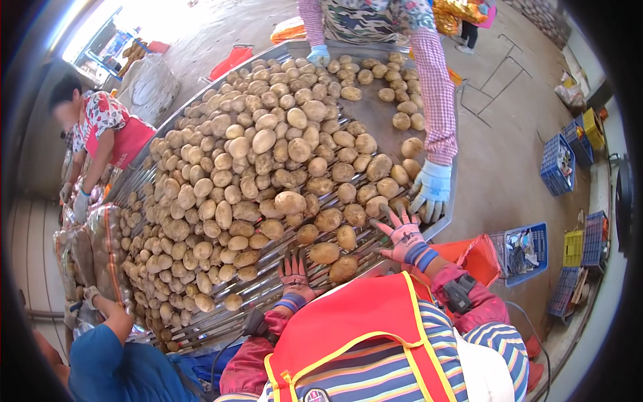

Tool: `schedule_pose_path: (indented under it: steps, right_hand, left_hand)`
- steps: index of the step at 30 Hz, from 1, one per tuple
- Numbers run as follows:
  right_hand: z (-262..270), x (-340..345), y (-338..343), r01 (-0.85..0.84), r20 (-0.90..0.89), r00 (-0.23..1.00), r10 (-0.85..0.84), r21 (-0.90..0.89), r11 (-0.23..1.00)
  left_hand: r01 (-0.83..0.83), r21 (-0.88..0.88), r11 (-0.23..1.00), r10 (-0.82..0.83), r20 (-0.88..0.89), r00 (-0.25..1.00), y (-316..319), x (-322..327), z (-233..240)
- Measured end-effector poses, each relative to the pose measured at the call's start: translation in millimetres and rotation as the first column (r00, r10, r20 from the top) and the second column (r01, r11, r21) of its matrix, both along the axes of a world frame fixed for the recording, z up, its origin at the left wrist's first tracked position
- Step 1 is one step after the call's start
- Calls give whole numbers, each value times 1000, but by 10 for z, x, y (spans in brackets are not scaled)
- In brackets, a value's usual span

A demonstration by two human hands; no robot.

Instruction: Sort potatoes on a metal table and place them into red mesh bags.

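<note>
A large heap of potatoes covers a metal roller sorting table. My left hand, in a pink glove with dark fingertips, lies over the bare rollers at the near edge, fingers spread, holding nothing, just left of some larger potatoes. Gloved the same way, my right hand is spread at the near right corner beside several potatoes; its fingertips reach close to a co-worker's light-blue glove. Whether those fingertips touch a potato is hard to tell.
A co-worker leans over the far side; another, in a red apron, stands at the left, and one in blue at lower left. Filled mesh sacks stand left. An orange-red bag and blue crate are by my right arm.
</note>
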State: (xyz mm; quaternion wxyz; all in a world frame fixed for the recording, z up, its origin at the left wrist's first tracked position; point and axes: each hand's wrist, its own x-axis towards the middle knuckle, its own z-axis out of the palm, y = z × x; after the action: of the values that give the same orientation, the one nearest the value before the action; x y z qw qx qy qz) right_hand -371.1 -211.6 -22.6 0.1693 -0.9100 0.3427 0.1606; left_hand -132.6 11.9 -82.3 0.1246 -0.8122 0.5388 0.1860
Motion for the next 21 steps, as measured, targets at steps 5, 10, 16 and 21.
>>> schedule_pose_path:
  steps: [5, 10, 16, 21]
  right_hand:
    - [72, 234, -259, 93, -57, 994, -94, -13, 996]
    - [18, 451, -714, -41, -88, 996, 27, -163, 986]
    - [-40, 344, -1057, 197, 73, 980, -184, -252, 947]
    - [-250, -119, -612, 231, 283, 947, -153, -269, 935]
  left_hand:
    - [-27, -94, 995, 26, -14, 1000, 45, -15, -37]
    - [-84, 4, 996, 84, -32, 996, -48, -42, 57]
    - [48, -395, 917, 19, 162, 987, -126, -139, -398]
    - [-258, -512, 820, 67, -361, 930, -332, -292, -304]
